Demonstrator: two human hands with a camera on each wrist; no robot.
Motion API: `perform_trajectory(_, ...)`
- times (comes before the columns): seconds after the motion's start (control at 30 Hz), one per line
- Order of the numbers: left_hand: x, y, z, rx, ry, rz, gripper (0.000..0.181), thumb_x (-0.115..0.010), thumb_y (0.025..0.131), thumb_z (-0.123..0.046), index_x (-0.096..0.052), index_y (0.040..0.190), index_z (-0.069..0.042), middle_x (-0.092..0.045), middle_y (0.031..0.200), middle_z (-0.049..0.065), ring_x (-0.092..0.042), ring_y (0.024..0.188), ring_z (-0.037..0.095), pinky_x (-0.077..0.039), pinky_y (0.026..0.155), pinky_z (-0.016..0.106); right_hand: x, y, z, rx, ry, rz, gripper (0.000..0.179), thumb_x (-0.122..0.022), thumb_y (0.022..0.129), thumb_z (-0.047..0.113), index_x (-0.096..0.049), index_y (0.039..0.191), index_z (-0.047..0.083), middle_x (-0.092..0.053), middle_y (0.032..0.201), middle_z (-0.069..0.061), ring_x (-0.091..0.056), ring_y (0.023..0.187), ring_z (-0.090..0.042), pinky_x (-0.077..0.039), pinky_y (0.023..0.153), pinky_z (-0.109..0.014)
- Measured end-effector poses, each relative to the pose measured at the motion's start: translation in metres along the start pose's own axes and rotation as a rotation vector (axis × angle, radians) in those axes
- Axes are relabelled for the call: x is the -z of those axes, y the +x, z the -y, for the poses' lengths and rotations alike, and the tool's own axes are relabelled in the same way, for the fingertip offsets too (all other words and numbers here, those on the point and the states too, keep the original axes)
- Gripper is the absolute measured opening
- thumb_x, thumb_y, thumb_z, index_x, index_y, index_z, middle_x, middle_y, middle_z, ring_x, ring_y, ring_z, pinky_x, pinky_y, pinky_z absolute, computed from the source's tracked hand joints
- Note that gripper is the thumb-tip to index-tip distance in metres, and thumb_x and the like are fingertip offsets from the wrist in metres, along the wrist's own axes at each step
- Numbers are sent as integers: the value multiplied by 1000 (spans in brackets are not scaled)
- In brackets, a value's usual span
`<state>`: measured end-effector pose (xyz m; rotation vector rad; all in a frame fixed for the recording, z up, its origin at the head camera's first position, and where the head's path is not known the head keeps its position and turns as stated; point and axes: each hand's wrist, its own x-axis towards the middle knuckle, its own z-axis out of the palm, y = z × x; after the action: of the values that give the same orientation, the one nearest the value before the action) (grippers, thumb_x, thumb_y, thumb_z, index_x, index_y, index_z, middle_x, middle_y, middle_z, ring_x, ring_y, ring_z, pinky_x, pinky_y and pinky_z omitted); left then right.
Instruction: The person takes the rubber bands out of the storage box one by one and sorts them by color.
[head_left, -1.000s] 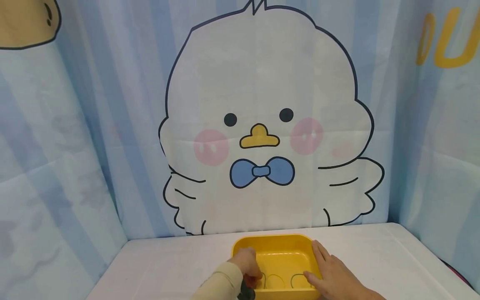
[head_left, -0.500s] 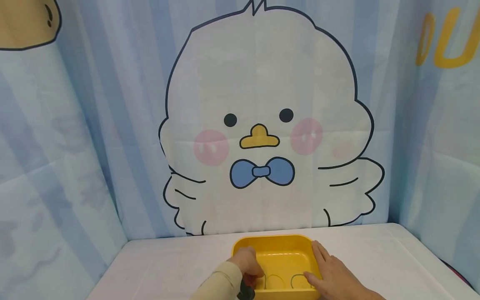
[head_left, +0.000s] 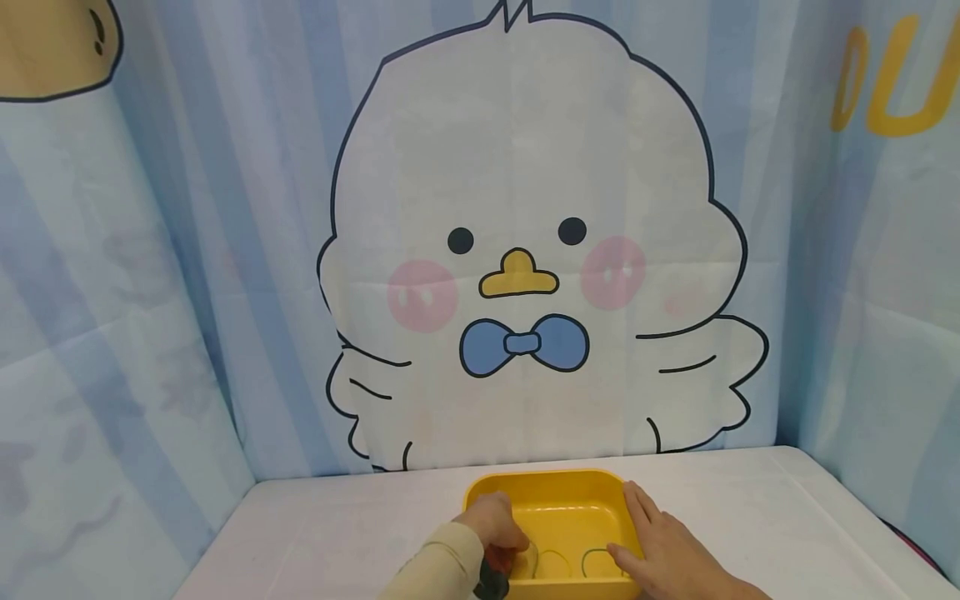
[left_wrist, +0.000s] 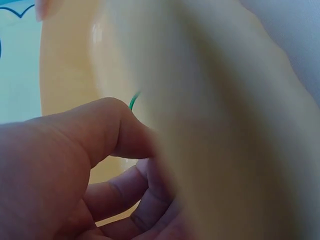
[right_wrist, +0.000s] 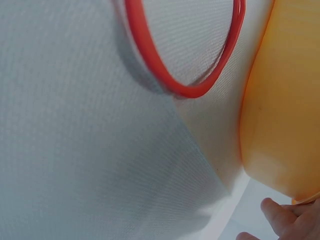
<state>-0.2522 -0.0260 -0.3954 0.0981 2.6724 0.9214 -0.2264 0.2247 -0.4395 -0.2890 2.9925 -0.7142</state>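
Observation:
A yellow tray [head_left: 573,590] stands on the white table in the head view. My left hand [head_left: 498,527] reaches into its left side with fingers curled, and thumb and forefinger pinch the edge of a thin, pale loop like a rubber band [head_left: 535,561]. In the left wrist view a blurred sleeve [left_wrist: 215,120] hides the fingertips; part of a green loop [left_wrist: 133,101] shows past the thumb. A yellow loop [head_left: 555,563] and a green loop [head_left: 587,560] lie on the tray floor. My right hand [head_left: 671,546], fingers extended, rests on the tray's right rim.
A red loop of cord [right_wrist: 187,92] shows against white cloth beside the tray in the right wrist view. White table surface [head_left: 360,533] lies around the tray. Behind it hangs a curtain [head_left: 525,417] printed with a white bird.
The loop at my left fingertips has shifted slightly right and looks rounder. The left hand's fingers have moved a little; the right hand and tray have stayed still.

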Motion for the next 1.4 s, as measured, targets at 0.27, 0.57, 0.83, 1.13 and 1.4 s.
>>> perform_trajectory(0.27,1,1,-1,5,7,43,22,-72,82,-6,-60,67,5,-72,67,22,-60,43,16,-42,34,17,0,0,1,-6,8,4,97,-59,91,57,-20,154,-6,-26,160,-24,-55,121,-33,-40,107,-63)
perform_trajectory(0.57,2,3,-4,36,95,34,31,-83,72,4,-53,72,0,-71,62,16,-75,68,29,-51,41,20,2,-1,2,-4,14,4,97,-59,92,57,-20,154,-6,-26,160,-24,-55,121,-32,-40,108,-63)
perform_trajectory(0.83,1,4,-1,46,65,92,26,-78,78,2,-52,76,0,-67,57,11,-71,56,22,-46,38,17,2,-1,2,-16,21,15,97,-58,91,58,-19,155,-5,-25,161,-24,-54,123,-34,-40,108,-63)
perform_trajectory(1.13,2,1,-1,9,38,108,21,-70,85,-3,-53,73,0,-69,62,15,-63,50,19,-53,45,23,-1,0,0,9,33,6,97,-59,92,56,-20,153,-8,-27,159,-27,-54,124,-36,-40,107,-64)
perform_trajectory(1.4,3,6,-2,35,-34,79,17,-69,85,1,-54,79,1,-73,72,21,-76,73,32,-60,56,29,1,0,0,23,25,6,96,-58,93,55,-20,153,-10,-26,158,-30,-54,125,-38,-40,106,-65)
